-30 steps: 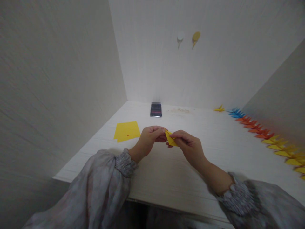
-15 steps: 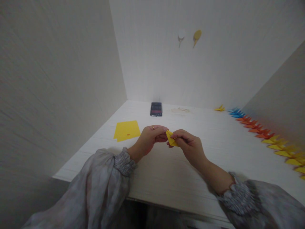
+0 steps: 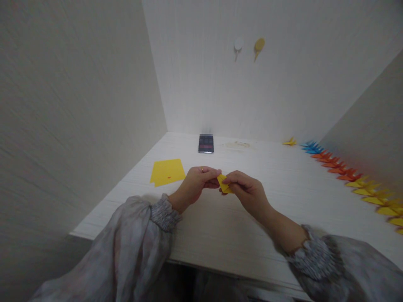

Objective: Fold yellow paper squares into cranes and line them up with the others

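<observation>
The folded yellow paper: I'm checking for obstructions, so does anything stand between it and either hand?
Nothing visible does. The right hand pinches the folded yellow paper, and the left hand touches its upper corner. The yellow sheets lie off to the left, the dark device beyond.

The tabletop (image 3: pixel 292 184) is white, with faint streaks in its surface. On its left part lie yellow sheets (image 3: pixel 168 171), flat and overlapping, a corner of one jutting out at the near left. A small red spot (image 3: pixel 169 177) shows on them, whether print or scrap is unclear. Near the far edge lies a phone (image 3: pixel 205 144), its screen blurred; to its right are faint tan marks (image 3: pixel 241 144). Farther right sits a lone yellow bird (image 3: pixel 290 142) of folded paper. Just beside it begins a close-set row running nearer along the right side: blue birds (image 3: pixel 311 147), then orange birds (image 3: pixel 336 165), then yellow birds (image 3: pixel 374 196).
</observation>
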`<act>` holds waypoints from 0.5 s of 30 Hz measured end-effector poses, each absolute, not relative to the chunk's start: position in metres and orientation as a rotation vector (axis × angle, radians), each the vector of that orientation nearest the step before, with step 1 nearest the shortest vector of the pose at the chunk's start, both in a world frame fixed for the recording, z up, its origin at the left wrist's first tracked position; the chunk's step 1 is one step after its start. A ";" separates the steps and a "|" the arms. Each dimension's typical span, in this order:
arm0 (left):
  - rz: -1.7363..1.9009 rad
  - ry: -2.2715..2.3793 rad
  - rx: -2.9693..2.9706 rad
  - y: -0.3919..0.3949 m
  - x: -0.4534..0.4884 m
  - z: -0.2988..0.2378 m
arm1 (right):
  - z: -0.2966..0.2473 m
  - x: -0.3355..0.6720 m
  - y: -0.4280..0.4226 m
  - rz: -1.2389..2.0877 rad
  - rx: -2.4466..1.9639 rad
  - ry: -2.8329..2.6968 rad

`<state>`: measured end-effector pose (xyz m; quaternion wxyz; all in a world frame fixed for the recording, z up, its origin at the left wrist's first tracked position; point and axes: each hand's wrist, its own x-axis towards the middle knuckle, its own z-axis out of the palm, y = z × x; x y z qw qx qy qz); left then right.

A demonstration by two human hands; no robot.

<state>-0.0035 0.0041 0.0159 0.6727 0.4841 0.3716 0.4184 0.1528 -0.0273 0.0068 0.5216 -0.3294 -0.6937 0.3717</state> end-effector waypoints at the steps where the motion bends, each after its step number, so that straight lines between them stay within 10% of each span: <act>1: 0.948 0.837 1.086 0.004 -0.003 0.016 | 0.007 0.153 -0.028 0.889 -0.787 -1.667; 15: 1.054 0.909 1.162 0.004 0.000 0.015 | 0.001 0.151 -0.021 0.958 -0.930 -1.475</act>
